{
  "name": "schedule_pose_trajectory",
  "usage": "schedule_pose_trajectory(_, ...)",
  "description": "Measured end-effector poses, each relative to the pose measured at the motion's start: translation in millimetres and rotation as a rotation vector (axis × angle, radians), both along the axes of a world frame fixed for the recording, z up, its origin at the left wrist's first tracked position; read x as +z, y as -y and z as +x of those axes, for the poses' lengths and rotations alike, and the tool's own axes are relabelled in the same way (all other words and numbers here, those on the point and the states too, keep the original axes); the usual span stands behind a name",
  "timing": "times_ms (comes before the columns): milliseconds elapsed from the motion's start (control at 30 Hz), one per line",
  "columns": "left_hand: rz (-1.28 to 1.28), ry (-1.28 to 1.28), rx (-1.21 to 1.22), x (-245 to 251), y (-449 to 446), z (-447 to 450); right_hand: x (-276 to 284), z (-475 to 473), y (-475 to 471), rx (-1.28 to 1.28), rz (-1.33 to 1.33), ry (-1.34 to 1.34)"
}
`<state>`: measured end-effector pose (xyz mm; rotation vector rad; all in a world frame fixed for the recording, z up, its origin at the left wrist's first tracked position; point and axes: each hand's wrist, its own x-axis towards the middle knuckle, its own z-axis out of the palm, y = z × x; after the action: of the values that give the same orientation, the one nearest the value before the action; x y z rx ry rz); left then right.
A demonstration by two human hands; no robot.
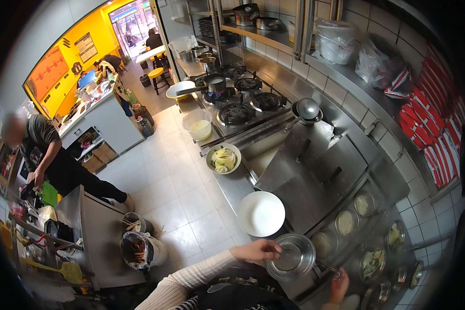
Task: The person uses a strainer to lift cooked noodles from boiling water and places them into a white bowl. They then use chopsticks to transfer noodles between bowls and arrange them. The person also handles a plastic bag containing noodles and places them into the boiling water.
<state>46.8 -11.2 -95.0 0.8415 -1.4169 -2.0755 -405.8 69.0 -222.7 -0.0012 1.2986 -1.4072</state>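
My left hand [257, 250], in a cream ribbed sleeve, hovers at the left rim of a round steel vessel [294, 273]. Whether its fingertips pinch anything is not clear. A thin metal handle [326, 267] runs rightward from the vessel, and my right hand [338, 286] grips its end. What that handle belongs to is hard to make out. Just beyond the vessel stands a large white bowl [261, 213] with nothing visible in it. Farther along the counter, a smaller bowl [223, 158] contains pale dumplings or similar food.
Ingredient tubs [373, 263] are set into the counter at right. Steel lids with black handles [308, 155] cover the middle. A saucepan [215, 83] sits on the gas stove [236, 112]. Across the aisle, a person [46, 151] stands near bins [143, 250].
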Motion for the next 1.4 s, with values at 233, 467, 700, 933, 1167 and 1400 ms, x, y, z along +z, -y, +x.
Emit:
schedule_pose_trajectory(233,0.048,0.205,0.438,10,9,52,3,3,-11,-0.068,-0.013,0.053)
schedule_pose_trajectory(467,0.12,0.216,0.707,21,17,69,27,7,-1,-0.138,-0.04,-0.129)
schedule_pose_trajectory(700,0.175,0.268,0.7,27,21,49,50,-23,44,-0.443,-0.202,-0.387)
schedule_pose_trajectory(933,0.181,0.316,0.691,26,20,29,63,-70,170,-0.163,-0.197,0.679)
schedule_pose_trajectory(1167,0.222,0.388,0.727,23,2,24,60,-96,312,-0.393,-0.137,1.062)
schedule_pose_trajectory(1400,0.185,0.336,0.704,18,10,24,56,-70,225,-0.046,-0.343,0.298)
